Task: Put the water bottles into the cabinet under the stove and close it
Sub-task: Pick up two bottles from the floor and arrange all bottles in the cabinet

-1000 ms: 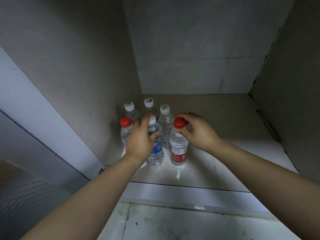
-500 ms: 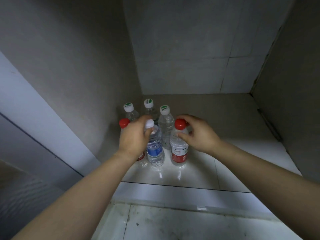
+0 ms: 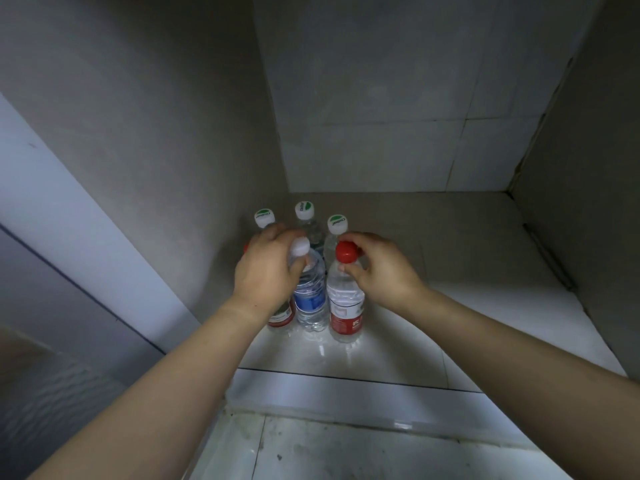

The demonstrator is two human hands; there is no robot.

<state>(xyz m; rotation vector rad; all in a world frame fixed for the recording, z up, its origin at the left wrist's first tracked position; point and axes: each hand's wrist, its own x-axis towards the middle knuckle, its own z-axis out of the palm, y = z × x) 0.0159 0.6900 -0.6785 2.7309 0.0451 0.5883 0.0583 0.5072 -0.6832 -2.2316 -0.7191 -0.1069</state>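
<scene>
Several water bottles stand in the left back corner of the open cabinet (image 3: 485, 306). My left hand (image 3: 266, 271) is wrapped around the neck of the blue-label bottle (image 3: 310, 299), just under its white cap. My right hand (image 3: 377, 268) pinches the neck of the red-cap, red-label bottle (image 3: 344, 306), which stands to the right of it. Both stand on the white floor tile. Another red-label bottle (image 3: 282, 315) is mostly hidden behind my left hand. Three white-capped bottles (image 3: 304, 211) stand in a row behind.
The cabinet's left wall (image 3: 156, 133) runs close beside the bottles. Its right wall (image 3: 595, 202) is far off, with bare floor between. A white sill (image 3: 363, 396) crosses the front, and dirty floor tile (image 3: 346, 452) lies below it.
My left hand has shifted up and right onto the blue-label bottle's neck, covering the left red-cap bottle. The two front bottles sit a little closer to the back row.
</scene>
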